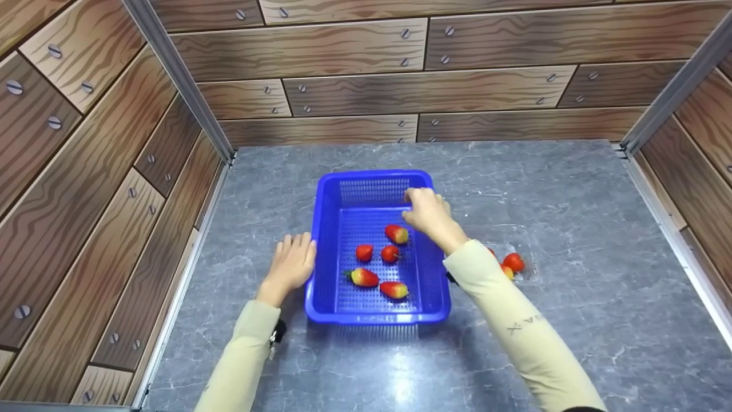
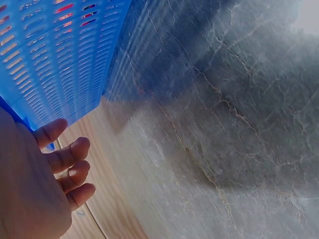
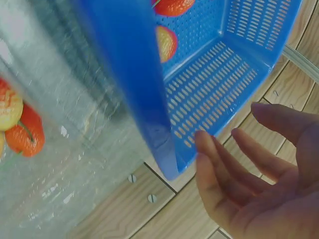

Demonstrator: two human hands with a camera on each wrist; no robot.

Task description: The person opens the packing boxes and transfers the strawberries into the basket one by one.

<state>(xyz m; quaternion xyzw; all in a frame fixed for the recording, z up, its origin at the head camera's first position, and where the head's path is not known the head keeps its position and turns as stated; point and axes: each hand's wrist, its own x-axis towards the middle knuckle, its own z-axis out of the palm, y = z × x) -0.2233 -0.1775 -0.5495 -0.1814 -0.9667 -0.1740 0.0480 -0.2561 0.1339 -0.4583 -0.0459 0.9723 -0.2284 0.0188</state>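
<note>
A blue plastic basket (image 1: 377,317) with slotted sides stands in front of me. Inside lie several small red and red-yellow peppers (image 1: 364,278), one with a green stem end. My left hand (image 1: 290,262) is at the basket's left rim, its fingers extended along the outside; the left wrist view shows the fingers relaxed beside the slotted wall. Over the far right part of the basket hovers my right hand (image 1: 429,213). In the right wrist view its fingers (image 3: 259,149) are spread and loosely bent, with nothing between them.
To the basket's right, partly behind my right sleeve, a few more peppers (image 1: 514,262) lie on a thin clear plastic sheet (image 1: 532,273). The grey marbled tabletop (image 1: 600,240) is bounded by wood-patterned panels (image 1: 354,94) at the back and both sides.
</note>
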